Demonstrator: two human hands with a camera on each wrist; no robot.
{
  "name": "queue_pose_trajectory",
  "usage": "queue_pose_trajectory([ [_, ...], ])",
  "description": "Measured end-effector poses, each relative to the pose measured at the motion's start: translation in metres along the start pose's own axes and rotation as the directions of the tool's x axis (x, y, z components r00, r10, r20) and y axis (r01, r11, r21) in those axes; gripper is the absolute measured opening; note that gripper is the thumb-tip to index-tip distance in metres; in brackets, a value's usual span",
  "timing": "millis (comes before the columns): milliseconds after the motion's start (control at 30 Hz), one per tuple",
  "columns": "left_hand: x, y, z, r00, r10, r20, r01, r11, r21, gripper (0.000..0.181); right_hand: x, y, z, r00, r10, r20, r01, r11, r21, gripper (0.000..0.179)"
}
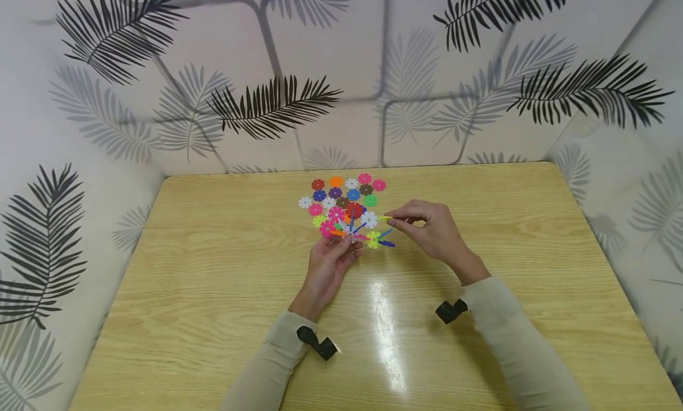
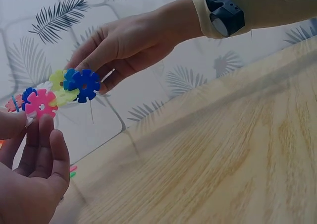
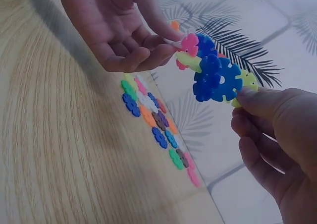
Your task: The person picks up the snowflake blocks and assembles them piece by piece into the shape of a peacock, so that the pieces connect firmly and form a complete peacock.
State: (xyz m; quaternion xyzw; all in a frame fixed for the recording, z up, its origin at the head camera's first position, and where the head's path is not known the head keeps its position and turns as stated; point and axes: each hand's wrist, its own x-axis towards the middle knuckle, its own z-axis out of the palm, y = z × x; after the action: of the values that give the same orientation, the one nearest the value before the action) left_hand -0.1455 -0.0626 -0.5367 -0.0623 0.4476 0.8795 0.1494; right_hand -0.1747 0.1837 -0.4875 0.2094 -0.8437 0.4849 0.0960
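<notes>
Above the table, my left hand (image 1: 328,268) pinches a built cluster of interlocking flower-shaped discs (image 1: 373,240) between thumb and fingers. Its discs are pink, blue, white, orange and yellow-green, slotted together at angles. On the cluster's right side, my right hand (image 1: 434,230) pinches a yellow-green flower disc (image 3: 249,80) between thumb and forefinger. That disc touches or overlaps a blue disc (image 3: 229,81) in the right wrist view; whether it is slotted in, I cannot tell. A pink disc (image 2: 41,104) sits close to the left fingertips in the left wrist view.
Behind the cluster, loose flower discs (image 1: 335,193) in many colours lie in rough rows on the wooden table (image 1: 213,280). A wall with a leaf pattern (image 1: 331,61) rises at the table's far edge. Each sleeve carries a small black wrist camera (image 1: 450,311).
</notes>
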Motion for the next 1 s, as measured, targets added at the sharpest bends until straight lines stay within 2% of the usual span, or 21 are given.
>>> queue_pose_trajectory([
  [133, 0.0, 0.0, 0.0, 1.0, 0.005, -0.005, -0.005, 1.0, 0.009, 0.013, 0.0, -0.003, -0.001, 0.999, -0.044, 0.003, 0.044, 0.999, -0.025, 0.012],
  [333, 0.001, 0.0, 0.0, 1.0, 0.023, -0.004, -0.023, 0.999, 0.031, 0.013, 0.001, -0.005, -0.006, 0.998, -0.057, 0.005, 0.057, 0.996, -0.073, 0.013],
  [467, 0.001, -0.001, -0.001, 0.999, 0.033, 0.01, -0.034, 0.998, 0.05, 0.015, 0.001, -0.005, -0.009, 0.997, -0.072, 0.03, 0.075, 0.992, -0.104, 0.013],
  [567, 0.0, -0.001, -0.002, 0.999, 0.046, 0.018, -0.047, 0.997, 0.065, 0.018, 0.002, -0.006, -0.008, 0.992, -0.111, 0.058, 0.118, 0.984, -0.136, 0.013],
  [700, -0.002, -0.001, -0.001, 0.997, 0.081, 0.018, -0.083, 0.992, 0.091, 0.017, 0.003, -0.008, -0.003, 0.976, -0.188, 0.107, 0.206, 0.96, -0.192, 0.015],
  [867, -0.006, -0.003, 0.01, 0.988, 0.135, 0.073, -0.146, 0.974, 0.175, 0.017, 0.002, -0.012, 0.002, 0.945, -0.245, 0.215, 0.302, 0.907, -0.294, 0.019],
  [933, -0.007, -0.003, 0.011, 0.985, 0.147, 0.085, -0.16, 0.97, 0.182, 0.017, 0.002, -0.013, 0.0, 0.952, -0.228, 0.206, 0.284, 0.907, -0.309, 0.018],
  [1000, -0.008, -0.002, 0.011, 0.987, 0.148, 0.065, -0.157, 0.975, 0.159, 0.018, 0.002, -0.014, -0.005, 0.966, -0.202, 0.163, 0.244, 0.92, -0.305, 0.017],
])
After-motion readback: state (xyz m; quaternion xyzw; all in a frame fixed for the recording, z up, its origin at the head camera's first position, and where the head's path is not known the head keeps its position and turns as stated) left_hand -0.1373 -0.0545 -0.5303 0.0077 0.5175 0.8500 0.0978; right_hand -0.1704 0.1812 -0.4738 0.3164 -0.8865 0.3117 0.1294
